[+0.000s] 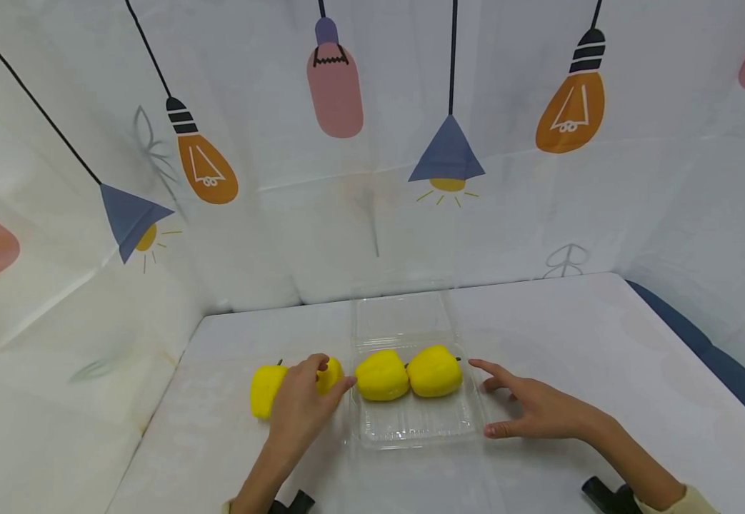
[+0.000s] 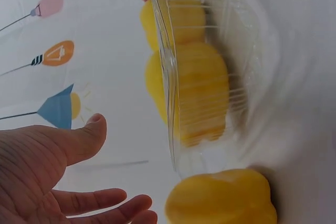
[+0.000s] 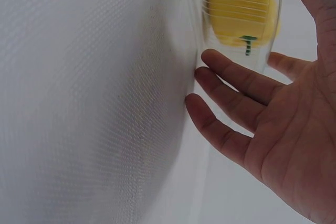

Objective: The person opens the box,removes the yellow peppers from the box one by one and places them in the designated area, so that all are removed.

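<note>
Two yellow bell peppers, one on the left (image 1: 381,376) and one on the right (image 1: 435,371), lie side by side in a transparent plastic box (image 1: 420,427) whose lid (image 1: 401,314) is folded back. Left of the box are two more peppers, an outer one (image 1: 265,391) and an inner one (image 1: 330,376), partly hidden by my left hand (image 1: 301,407). That hand is over them with thumb and fingers spread, gripping nothing; its thumb points toward the box. My right hand (image 1: 533,407) holds nothing beside the box's right wall, its fingers loosely bent in the right wrist view (image 3: 278,108).
Everything stands on a white-covered table (image 1: 558,321). A white curtain (image 1: 372,214) printed with lamps and bulbs hangs behind and to the left. Dark blue material (image 1: 700,343) shows past the table's right edge. Black wrist devices sit below both hands.
</note>
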Demonstrator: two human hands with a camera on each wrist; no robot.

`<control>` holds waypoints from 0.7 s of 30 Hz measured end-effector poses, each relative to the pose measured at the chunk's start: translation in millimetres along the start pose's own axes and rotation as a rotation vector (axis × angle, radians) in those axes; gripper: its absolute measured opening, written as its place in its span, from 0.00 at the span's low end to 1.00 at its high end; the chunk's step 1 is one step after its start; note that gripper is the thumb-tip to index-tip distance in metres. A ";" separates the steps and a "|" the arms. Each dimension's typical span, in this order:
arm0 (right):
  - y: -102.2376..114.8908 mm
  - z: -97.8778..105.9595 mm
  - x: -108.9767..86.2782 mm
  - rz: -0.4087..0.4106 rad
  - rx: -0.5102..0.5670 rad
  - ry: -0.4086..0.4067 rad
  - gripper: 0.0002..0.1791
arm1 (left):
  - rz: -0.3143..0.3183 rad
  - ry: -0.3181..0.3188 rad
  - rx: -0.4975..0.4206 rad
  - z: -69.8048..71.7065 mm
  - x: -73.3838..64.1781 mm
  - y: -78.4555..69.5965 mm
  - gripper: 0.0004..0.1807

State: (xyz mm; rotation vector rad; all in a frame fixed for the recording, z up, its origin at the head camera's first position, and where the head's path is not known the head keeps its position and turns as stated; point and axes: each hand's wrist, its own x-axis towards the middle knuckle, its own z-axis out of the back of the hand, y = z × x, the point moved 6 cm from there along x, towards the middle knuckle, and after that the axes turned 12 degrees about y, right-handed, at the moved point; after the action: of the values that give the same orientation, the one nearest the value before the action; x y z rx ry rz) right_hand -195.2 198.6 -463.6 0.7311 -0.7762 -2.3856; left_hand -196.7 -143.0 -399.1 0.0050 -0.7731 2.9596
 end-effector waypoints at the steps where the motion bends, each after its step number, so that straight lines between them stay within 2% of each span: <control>1: 0.0 0.0 0.1 0.002 0.001 0.001 0.54 | -0.012 0.000 0.006 -0.8 0.0 -2.2 0.32; 10: -0.8 -0.7 1.3 0.007 0.003 0.006 0.54 | -0.093 -0.001 0.038 -9.9 2.6 -13.2 0.32; 21: -2.0 -1.0 0.7 0.004 -0.001 0.001 0.54 | -0.154 0.091 0.030 -24.4 10.7 -25.5 0.34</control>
State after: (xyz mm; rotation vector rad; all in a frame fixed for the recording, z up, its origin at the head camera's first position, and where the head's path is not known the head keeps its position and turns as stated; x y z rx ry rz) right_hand -195.7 199.2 -465.8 0.7300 -0.7757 -2.3818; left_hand -204.9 -108.1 -407.7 -0.0649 -0.6837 2.8042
